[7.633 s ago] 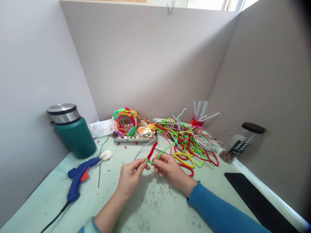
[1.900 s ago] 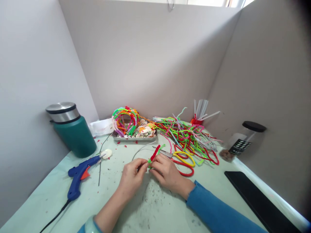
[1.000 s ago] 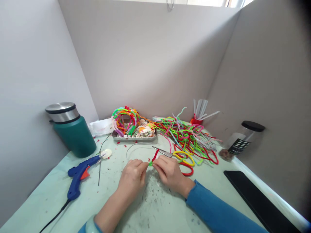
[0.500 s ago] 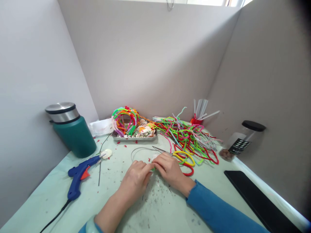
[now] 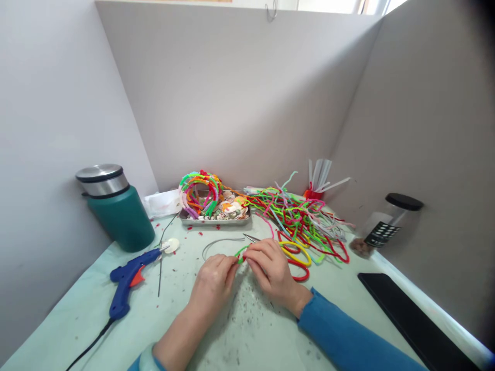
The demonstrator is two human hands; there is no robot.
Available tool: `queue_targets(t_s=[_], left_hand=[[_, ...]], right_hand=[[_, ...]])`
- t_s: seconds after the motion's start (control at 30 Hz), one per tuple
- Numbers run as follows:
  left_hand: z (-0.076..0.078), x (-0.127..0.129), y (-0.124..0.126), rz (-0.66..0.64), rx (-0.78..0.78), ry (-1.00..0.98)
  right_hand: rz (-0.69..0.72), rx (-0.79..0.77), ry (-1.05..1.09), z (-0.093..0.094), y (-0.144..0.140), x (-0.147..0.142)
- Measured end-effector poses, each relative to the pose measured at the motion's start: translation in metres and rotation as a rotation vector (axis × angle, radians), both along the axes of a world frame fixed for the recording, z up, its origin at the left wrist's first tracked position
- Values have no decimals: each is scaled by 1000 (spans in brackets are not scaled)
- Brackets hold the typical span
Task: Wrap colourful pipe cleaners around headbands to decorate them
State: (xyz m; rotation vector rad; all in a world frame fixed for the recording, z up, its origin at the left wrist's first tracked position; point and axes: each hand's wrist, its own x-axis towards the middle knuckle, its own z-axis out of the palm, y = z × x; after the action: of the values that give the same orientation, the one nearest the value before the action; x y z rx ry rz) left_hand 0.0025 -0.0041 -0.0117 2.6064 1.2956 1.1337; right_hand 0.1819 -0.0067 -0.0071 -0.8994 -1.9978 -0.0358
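Note:
Between my two hands is a green fuzzy pipe cleaner [image 5: 241,253] with a bit of red at its right end. My left hand [image 5: 215,281] pinches its left part between thumb and fingers. My right hand [image 5: 270,268] is closed on the other end, and its fingers hide part of it. Behind the hands a thin grey curved band [image 5: 207,247] arcs over the table; whether it joins the pipe cleaner I cannot tell. Scissors [image 5: 303,252] with yellow and red handles lie just past my right hand, partly covered by it.
A metal tray [image 5: 216,222] holds wrapped colourful hoops and buttons. Beside it spreads a pile of pipe cleaners [image 5: 294,211]. On the left are a blue glue gun [image 5: 126,283] and a green bottle [image 5: 119,216]; on the right, a jar [image 5: 381,226] and a black slab [image 5: 410,314].
My hands have drawn slightly apart, and more of the green pipe cleaner and its red bit shows between them. The grey band has shifted a little left.

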Motion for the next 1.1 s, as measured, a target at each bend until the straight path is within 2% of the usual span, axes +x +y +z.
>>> queue_targets(t_s=[0.23,0.4,0.6,0.93,1.1], left_hand=[[3,0,-2,97,-164,-81],[8,2,-4,121,-340,-156],[11,3,-2,44,-480,-225],[13,-1,0,-1,-444,-231],[5,-3,3,3,-263,-209]], right_hand=[[132,-95,-97,-6,2,-2],[70,-121,-182,-10,4,-4],[33,-110,-310,-10,3,-7],[12,-74,-158,-11,8,-2],[33,-76,-203,-9,3,-2]])
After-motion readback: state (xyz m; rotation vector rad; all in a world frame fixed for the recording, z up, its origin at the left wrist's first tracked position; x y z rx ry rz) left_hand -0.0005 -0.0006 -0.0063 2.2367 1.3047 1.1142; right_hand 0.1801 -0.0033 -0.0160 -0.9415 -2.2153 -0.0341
